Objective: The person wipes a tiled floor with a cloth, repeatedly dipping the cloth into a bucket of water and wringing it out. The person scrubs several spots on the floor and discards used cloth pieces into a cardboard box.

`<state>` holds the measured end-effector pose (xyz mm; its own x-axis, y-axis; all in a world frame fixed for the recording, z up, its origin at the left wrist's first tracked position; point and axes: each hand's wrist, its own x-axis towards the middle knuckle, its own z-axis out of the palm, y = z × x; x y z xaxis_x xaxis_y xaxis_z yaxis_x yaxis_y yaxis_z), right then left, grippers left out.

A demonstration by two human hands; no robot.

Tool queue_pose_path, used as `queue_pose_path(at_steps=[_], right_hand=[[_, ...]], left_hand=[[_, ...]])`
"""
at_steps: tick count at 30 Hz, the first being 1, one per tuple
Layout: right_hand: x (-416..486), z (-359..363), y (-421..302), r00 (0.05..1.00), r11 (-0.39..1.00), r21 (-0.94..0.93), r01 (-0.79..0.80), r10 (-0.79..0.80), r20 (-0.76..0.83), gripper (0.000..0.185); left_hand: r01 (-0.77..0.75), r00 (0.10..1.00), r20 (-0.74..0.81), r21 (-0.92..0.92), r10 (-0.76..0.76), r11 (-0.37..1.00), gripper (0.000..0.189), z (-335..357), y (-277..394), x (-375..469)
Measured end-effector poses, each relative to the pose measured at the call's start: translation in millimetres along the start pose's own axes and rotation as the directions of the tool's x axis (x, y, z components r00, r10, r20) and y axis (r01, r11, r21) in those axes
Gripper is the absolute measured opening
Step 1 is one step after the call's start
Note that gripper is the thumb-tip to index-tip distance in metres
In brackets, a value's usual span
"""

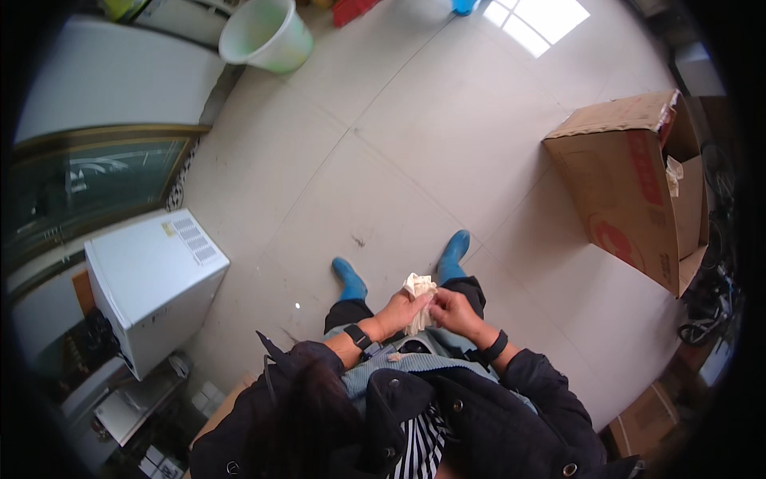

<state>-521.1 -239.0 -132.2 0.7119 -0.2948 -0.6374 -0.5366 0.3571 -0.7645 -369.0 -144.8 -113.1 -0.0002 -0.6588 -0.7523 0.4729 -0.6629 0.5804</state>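
In front of my waist, a crumpled cream-coloured piece of thin material [420, 284] is bunched up between my two hands. Whether it is cloth, paper or a glove, I cannot tell. My left hand [402, 310] grips its middle, thumb on top, and folds stick out above and below the fist. My right hand [456, 312] pinches its right side, fingers curled close to the left thumb. The curled fingers partly hide the material. Below are my blue rubber boots [458, 248], standing apart on the pale tiled floor [359, 179].
At right stands a large open cardboard box [610, 185] with a pale crumpled piece [674, 176] inside. A white appliance [155, 269] is at left, and a whitish-green bucket [269, 42] at upper left. Dark bicycle-like items [700, 326] line the right edge.
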Motion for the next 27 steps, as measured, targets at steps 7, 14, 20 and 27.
queue_pose_path(at_steps=[7,14,20,27], right_hand=[[15.1,56.5,-62.4,0.945,0.954,0.118,-0.276,0.247,0.214,0.011],[42.6,145.3,-95.4,0.934,0.953,0.097,-0.286,0.254,0.251,0.008],[52.0,163.7,-129.8,0.918,0.981,-0.005,-0.196,0.185,0.352,0.019],[55.3,203.3,-161.4,0.878,0.889,-0.346,0.301,-0.117,0.464,0.016]], left_hand=[[-0.124,0.988,-0.111,-0.168,0.106,0.978,0.032,-67.5,-22.0,-59.6],[-0.211,0.974,-0.160,-0.363,0.162,0.908,0.031,-133.7,-26.9,-119.7],[-0.401,0.909,-0.334,-0.545,0.249,0.736,0.031,-165.0,-28.6,-155.3],[-0.591,0.786,-0.534,-0.502,0.311,0.632,0.032,-145.2,-22.1,-171.4]])
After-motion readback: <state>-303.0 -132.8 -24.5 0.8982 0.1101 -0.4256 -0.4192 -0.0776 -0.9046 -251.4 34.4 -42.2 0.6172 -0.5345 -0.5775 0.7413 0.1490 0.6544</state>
